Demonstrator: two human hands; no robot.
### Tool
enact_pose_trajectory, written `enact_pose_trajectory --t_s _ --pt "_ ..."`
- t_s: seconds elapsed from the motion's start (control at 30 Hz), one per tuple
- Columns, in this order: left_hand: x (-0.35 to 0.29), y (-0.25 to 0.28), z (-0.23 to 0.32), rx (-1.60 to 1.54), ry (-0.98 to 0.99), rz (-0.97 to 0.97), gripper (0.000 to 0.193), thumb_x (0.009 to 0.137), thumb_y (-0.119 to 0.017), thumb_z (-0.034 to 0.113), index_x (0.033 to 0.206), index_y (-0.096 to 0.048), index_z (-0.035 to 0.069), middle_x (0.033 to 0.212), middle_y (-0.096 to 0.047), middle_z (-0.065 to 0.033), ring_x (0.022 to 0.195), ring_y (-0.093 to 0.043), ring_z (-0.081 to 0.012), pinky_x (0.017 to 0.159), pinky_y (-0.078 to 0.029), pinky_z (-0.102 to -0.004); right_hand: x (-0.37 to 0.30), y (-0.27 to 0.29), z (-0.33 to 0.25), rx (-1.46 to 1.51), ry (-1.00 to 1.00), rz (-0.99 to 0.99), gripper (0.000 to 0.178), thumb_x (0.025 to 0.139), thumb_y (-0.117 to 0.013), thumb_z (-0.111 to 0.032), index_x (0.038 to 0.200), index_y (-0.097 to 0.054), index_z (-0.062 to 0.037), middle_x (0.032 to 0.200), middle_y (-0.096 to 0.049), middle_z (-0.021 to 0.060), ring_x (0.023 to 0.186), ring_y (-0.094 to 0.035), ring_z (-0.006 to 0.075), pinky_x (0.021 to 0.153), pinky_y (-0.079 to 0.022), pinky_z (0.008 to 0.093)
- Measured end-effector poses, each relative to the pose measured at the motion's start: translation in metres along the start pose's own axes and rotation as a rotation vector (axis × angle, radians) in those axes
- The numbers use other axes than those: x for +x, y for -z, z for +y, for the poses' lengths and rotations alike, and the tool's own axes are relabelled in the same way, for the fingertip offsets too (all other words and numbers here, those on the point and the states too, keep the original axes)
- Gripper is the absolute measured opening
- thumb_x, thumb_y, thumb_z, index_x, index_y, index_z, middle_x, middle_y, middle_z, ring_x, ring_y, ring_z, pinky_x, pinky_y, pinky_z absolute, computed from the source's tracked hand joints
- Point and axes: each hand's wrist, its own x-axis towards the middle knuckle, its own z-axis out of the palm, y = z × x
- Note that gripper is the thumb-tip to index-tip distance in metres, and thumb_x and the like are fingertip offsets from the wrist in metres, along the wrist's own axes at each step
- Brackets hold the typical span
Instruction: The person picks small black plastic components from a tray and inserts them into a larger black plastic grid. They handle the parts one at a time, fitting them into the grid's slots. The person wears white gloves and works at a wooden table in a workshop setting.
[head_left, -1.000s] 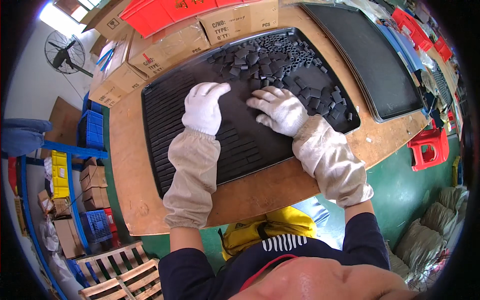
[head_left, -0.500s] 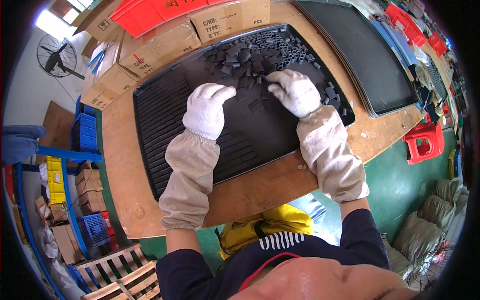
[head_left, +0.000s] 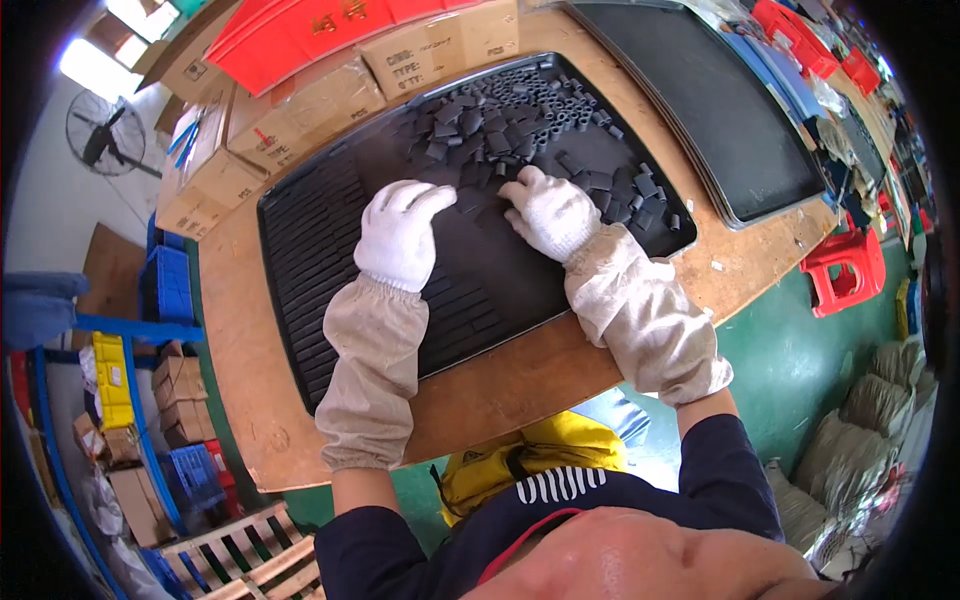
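Both of my hands wear white knit gloves and hover over a large black tray (head_left: 540,285). My left hand (head_left: 400,230) is above the tray's middle, fingers bent loosely and spread slightly, beside a flat dark piece (head_left: 467,203). My right hand (head_left: 550,212) is a short way to the right, its fingers curled together; anything between the fingertips is too dark and small to make out. Beyond them lies a heap of flat black pieces (head_left: 490,130) and short black tubes (head_left: 565,105). Long rows of dark pieces (head_left: 315,240) fill the tray's left side.
Cardboard boxes (head_left: 300,120) and a red bin (head_left: 320,35) line the table's far left edge. A stack of black trays (head_left: 720,110) lies at the far right. A red stool (head_left: 843,270) stands on the green floor. Blue shelving (head_left: 135,330) is at left.
My right hand has drawn back from the heap toward me and my left hand, its fingers curling in. Several flat pieces now show where it was. My left hand stays in nearly the same place.
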Motion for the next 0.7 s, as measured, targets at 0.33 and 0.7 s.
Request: enact_pose_trajectory --t_s 0.33,0.7 --pt "-0.003 0.002 0.013 -1.039 0.611 0.029 0.045 0.101 -0.056 0.021 0.141 -0.048 0.003 0.133 -0.056 -0.0182 0.119 -0.059 -0.0286 0.101 -0.050 -0.0435 0.013 0.019 0.002 0.276 -0.055 0.373 0.021 0.083 -0.066 -0.004 0.103 -0.068 -0.0107 0.095 -0.063 0.0118 0.083 -0.066 0.0344 0.071 -0.055 0.0424" --pt "0.001 -0.013 0.047 -2.365 0.982 -0.227 0.059 0.107 -0.033 0.050 0.136 -0.046 0.001 0.114 -0.063 -0.0133 0.103 -0.065 -0.0250 0.094 -0.055 -0.0421 0.007 0.040 -0.036 0.555 0.305 0.303 0.024 0.094 -0.063 -0.024 0.109 -0.071 -0.0067 0.114 -0.064 0.0156 0.100 -0.064 0.0350 0.089 -0.050 0.0422"
